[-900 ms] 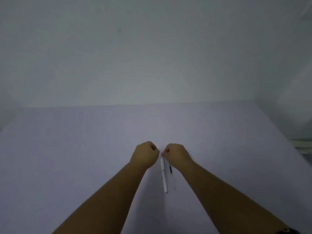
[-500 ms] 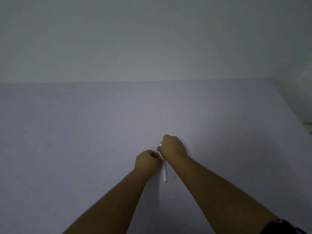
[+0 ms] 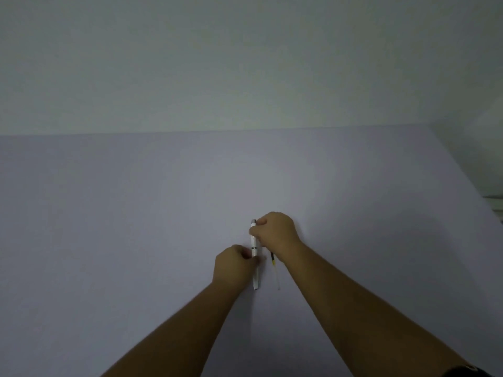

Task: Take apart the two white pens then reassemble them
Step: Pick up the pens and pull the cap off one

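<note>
A white pen (image 3: pixel 254 240) with a dark band points away from me over the lavender table (image 3: pixel 136 227). My right hand (image 3: pixel 276 232) is closed around its far end, just below the grey tip. My left hand (image 3: pixel 235 263) pinches it just below the band. A white barrel (image 3: pixel 256 281) continues below my left hand toward me; I cannot tell whether it is the same pen or a second one lying underneath. A thin clear refill (image 3: pixel 275 268) with a black and yellow end lies on the table just to the right, partly hidden by my right wrist.
A plain pale wall (image 3: pixel 245 63) rises behind the table's far edge. The table's right edge (image 3: pixel 462 180) runs diagonally, with a pale ledge (image 3: pixel 496 204) beyond it. A dark cuff shows at my right forearm's bottom corner.
My right hand has slid farther up the pen and my left hand has dropped toward me, so more white barrel shows between them. The view has tilted down toward the table.
</note>
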Demonstrator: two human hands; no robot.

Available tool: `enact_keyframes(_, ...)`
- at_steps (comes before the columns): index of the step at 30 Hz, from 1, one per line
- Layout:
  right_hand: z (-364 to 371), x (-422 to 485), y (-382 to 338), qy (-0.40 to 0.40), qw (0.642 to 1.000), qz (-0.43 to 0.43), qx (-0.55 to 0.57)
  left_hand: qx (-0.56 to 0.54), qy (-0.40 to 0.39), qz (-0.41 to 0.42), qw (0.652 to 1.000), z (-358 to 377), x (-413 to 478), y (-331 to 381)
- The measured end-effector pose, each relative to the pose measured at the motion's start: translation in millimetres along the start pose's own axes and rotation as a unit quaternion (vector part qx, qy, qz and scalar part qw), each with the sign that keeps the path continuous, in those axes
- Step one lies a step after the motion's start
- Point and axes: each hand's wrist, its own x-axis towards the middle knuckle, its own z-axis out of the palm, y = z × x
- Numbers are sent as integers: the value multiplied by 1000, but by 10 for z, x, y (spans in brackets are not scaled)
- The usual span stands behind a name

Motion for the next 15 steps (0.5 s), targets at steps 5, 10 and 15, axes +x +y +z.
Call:
enact_keyframes(5,-336,-37,-75,58,962,37,266,-11,-37,37,999,-135,-160,63)
enact_keyframes(10,-451,-7,63,34,999,0,-9,-66,-41,18,997,-175,-265,-47)
enact_keyframes(15,-201,-114,365,25,985,4,-169,-106,-40,2,994,-196,-303,-107)
